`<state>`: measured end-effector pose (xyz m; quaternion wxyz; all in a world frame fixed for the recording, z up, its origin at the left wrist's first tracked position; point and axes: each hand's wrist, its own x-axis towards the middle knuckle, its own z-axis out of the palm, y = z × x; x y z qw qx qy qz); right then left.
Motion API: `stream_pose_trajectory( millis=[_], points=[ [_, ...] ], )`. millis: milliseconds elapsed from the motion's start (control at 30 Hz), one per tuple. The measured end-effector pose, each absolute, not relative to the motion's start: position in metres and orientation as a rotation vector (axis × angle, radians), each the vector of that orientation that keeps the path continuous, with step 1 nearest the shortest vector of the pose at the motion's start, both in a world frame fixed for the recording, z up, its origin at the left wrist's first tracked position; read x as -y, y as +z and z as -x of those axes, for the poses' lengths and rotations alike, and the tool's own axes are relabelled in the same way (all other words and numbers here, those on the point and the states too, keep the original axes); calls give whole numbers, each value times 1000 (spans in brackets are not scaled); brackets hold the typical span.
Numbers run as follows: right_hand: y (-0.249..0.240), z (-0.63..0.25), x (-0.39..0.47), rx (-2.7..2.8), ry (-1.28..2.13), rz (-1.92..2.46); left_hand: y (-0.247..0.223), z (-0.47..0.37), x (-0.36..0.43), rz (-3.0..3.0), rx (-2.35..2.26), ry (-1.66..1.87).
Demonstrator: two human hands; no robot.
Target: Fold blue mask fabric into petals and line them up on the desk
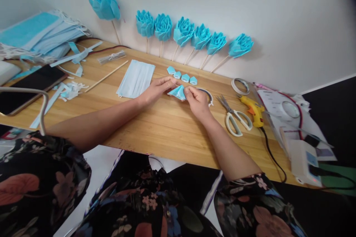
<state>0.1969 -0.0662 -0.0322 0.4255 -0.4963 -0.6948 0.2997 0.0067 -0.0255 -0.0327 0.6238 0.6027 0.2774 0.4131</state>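
Note:
Between my two hands is a folded piece of blue mask fabric, held just above the wooden table. My left hand grips it from the left with the fingertips along its upper edge. Thumb and fingers of my right hand pinch its right side. Just behind, several small folded blue petals lie in a row. A flat pale blue face mask rests left of my left hand. Partly hidden behind my right hand is a roll of tape.
Blue fabric flowers on sticks lean along the wall. Scissors, a yellow glue gun and another tape roll lie to the right. Leftward are a thin stick, fabric scraps, a phone and stacked masks.

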Motion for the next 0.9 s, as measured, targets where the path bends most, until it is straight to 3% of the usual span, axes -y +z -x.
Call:
stream_pose_trajectory(
  millis=[500, 900],
  points=[
    [-42, -197, 64, 1492, 1005, 1148, -39, -7, 22, -1309, -729, 1043],
    [-42, -196, 63, 1548, 881, 1234, -39, -9, 25, -1371, -726, 1093]
  ],
)
